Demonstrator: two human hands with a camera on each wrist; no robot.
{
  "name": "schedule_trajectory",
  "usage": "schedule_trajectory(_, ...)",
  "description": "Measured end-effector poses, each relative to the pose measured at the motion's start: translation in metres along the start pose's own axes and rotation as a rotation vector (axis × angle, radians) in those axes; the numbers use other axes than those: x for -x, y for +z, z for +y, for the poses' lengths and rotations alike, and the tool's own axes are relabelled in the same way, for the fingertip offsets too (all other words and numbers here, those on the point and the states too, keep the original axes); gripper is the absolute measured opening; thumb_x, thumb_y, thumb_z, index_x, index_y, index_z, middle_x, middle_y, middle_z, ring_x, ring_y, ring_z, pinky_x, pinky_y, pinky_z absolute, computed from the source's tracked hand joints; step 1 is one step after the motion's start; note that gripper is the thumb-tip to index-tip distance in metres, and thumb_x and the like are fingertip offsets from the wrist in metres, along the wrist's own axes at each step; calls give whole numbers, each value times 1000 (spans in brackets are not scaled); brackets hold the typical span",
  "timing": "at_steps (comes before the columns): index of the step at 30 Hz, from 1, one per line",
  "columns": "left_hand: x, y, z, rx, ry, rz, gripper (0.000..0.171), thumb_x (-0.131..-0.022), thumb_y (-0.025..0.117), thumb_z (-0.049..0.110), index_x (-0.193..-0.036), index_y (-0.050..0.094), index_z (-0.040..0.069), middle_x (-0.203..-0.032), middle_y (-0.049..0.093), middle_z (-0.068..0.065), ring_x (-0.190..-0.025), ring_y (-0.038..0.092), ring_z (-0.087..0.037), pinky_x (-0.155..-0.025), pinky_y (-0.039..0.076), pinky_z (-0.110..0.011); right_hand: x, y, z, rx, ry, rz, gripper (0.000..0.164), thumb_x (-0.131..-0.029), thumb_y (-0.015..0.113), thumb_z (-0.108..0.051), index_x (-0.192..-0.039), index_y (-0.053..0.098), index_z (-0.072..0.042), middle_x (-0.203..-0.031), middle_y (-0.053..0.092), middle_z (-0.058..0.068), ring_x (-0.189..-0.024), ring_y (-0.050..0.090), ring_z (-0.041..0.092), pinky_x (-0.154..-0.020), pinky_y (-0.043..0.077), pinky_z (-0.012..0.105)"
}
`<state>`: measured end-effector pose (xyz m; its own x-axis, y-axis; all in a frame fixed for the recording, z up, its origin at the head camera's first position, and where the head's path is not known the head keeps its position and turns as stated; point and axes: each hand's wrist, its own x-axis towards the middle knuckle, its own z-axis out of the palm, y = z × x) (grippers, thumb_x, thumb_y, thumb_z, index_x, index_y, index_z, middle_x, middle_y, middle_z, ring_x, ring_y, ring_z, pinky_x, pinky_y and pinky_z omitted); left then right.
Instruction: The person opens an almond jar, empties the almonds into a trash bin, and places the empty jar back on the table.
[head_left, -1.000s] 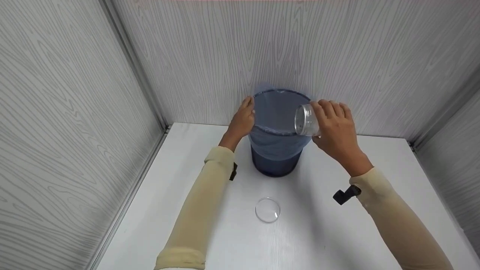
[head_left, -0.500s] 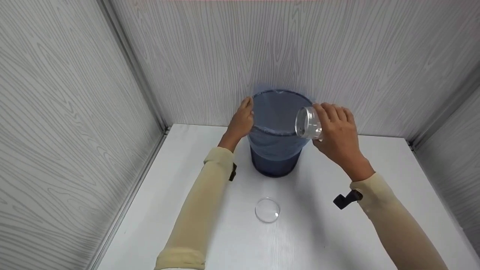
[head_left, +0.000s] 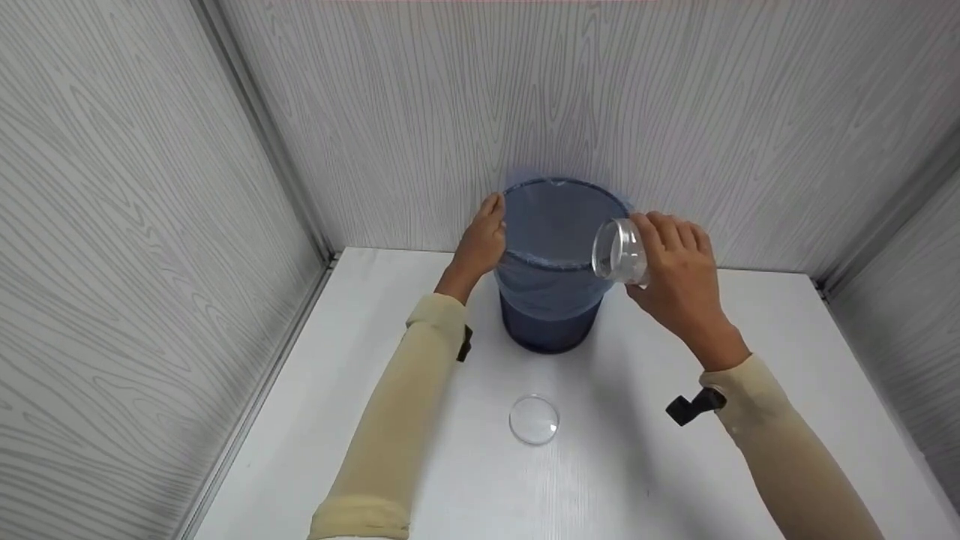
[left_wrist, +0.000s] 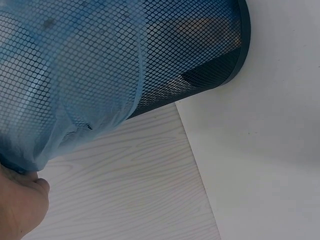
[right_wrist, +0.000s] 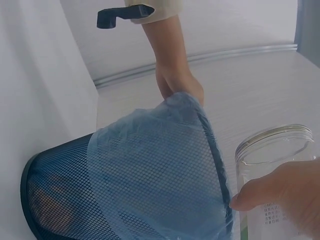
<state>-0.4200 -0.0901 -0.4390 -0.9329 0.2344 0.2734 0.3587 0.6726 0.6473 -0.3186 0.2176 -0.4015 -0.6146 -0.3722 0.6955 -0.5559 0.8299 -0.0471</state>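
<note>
A dark blue mesh wastebasket (head_left: 551, 330) stands at the back of the white table, with a thin blue bin liner (right_wrist: 155, 165) folded down over its rim. My left hand (head_left: 481, 240) grips the rim and liner on the left side; its fingertips are partly hidden there. In my right hand (head_left: 679, 277) is a clear jar (head_left: 621, 251), tipped sideways at the right of the rim with its mouth facing the basket. A printed label shows on the jar in the right wrist view. A round clear lid (head_left: 534, 420) lies on the table in front of the basket.
The white table (head_left: 375, 315) meets a grey wood-grain back wall (head_left: 420, 112) just behind the basket. Side walls (head_left: 135, 247) stand left and right. Black wrist mounts (head_left: 694, 406) stick out from the sleeves.
My right hand and the jar have moved slightly down and toward the right, and the jar's mouth tips a little more upward. My left hand, the basket and the lid stay in place.
</note>
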Motion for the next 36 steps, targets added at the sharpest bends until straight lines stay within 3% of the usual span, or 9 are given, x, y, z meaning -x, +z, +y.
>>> schedule_trajectory(12,1,-1,-1,6,1,14,53,-110,27,10,-160,16,-2,-169,11,-12,-156,9,-22,-124,10,-30,2,2,-1,-17,3,4,99,-58,97,-9,-145,49,-6,-136,56,21,-125,51,43,-105,37,60)
schedule_trajectory(25,-4,7,2,39,14,-8,52,-109,23,11,-159,17,-5,-170,8,-12,-156,8,-22,-123,11,-29,15,1,3,-23,36,22,98,-57,98,-9,-143,51,-7,-135,57,21,-125,52,43,-102,39,62)
schedule_trajectory(36,0,0,-1,8,-1,-4,54,-109,24,12,-160,15,-3,-169,9,-13,-156,8,-23,-124,11,-31,19,4,-4,-24,67,9,99,-57,98,-12,-143,50,-8,-135,57,21,-124,53,44,-103,40,62)
